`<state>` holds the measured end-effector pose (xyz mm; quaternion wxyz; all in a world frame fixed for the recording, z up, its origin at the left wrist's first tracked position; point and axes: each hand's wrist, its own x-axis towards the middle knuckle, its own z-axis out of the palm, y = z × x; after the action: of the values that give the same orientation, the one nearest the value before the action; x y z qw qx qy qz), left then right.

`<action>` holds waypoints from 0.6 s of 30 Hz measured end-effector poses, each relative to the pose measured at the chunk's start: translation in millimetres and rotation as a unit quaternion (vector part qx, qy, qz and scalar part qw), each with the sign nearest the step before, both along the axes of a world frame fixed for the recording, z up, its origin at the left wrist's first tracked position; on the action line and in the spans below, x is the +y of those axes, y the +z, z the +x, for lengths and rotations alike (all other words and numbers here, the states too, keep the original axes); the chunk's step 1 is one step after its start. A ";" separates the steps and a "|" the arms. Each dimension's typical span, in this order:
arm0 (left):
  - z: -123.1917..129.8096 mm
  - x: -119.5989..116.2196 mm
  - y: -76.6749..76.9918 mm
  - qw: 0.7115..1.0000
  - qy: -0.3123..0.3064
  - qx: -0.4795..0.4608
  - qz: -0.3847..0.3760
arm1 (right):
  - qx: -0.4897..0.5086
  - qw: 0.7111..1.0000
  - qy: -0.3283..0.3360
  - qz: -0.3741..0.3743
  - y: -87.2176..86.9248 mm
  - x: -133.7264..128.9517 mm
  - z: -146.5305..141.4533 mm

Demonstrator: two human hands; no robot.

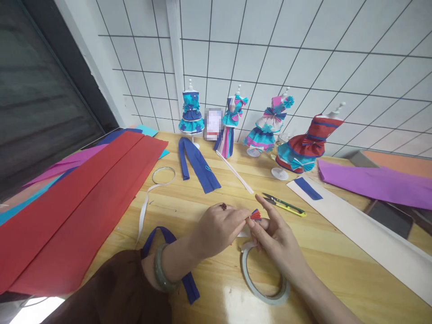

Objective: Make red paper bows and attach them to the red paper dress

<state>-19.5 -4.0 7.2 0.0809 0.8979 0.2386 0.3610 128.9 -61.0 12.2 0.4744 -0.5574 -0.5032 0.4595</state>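
Observation:
A small red pleated crepe-paper bow with blue edging [256, 214] is pinched between my two hands above the wooden table. My left hand [224, 225] reaches in from the left, its fingers closed at the bow's gathered middle, which they partly hide. On the other side, my right hand [278, 236] grips the bow with the thumb and bent fingers, its index finger raised away. Just below the right hand lies a roll of white tape [270, 299]. Under my left forearm runs a blue paper strip [191, 288].
Dressed mini mannequins [191, 112] stand along the wall. Scissors or snips and a yellow cutter [286, 205] lie beyond my right hand. Red paper [87, 202] covers the left side; a white strip [357, 225] and purple paper [378, 182] lie right. Folded blue paper [200, 166] lies ahead.

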 end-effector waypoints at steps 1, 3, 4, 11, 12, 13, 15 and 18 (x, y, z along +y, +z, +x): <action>-0.1 0.0 -0.1 1.000 -0.005 0.008 -0.001 | -0.002 1.000 0.003 -0.002 -0.2 0.1 0.1; 0.0 0.0 -0.9 1.000 -0.009 0.013 0.002 | -0.007 1.000 0.006 -0.001 -0.7 0.2 0.5; 0.1 -0.1 -1.5 1.000 -0.009 0.011 0.004 | -0.008 1.000 0.007 0.001 -0.8 0.2 0.7; 1.7 -0.2 -4.5 1.000 -0.013 -0.001 0.014 | -0.010 1.000 0.015 0.000 2.3 -0.1 0.8; 1.9 -0.2 -4.4 1.000 -0.013 -0.001 0.014 | -0.012 1.000 0.016 0.001 2.8 -0.2 0.7; 2.0 -0.3 -4.3 1.000 -0.013 -0.001 0.013 | -0.013 1.000 0.017 0.002 3.1 -0.3 0.7; 2.0 -0.4 -3.8 1.000 -0.013 -0.003 0.006 | -0.014 1.000 0.018 0.004 3.6 -0.7 0.7; 1.5 -0.3 -3.2 1.000 -0.010 -0.013 -0.011 | -0.018 1.000 0.015 0.006 3.7 -1.3 1.0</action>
<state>-18.0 -4.3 4.0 0.0979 0.8945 0.2322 0.3692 129.9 -62.3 15.9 0.4615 -0.5547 -0.5227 0.4539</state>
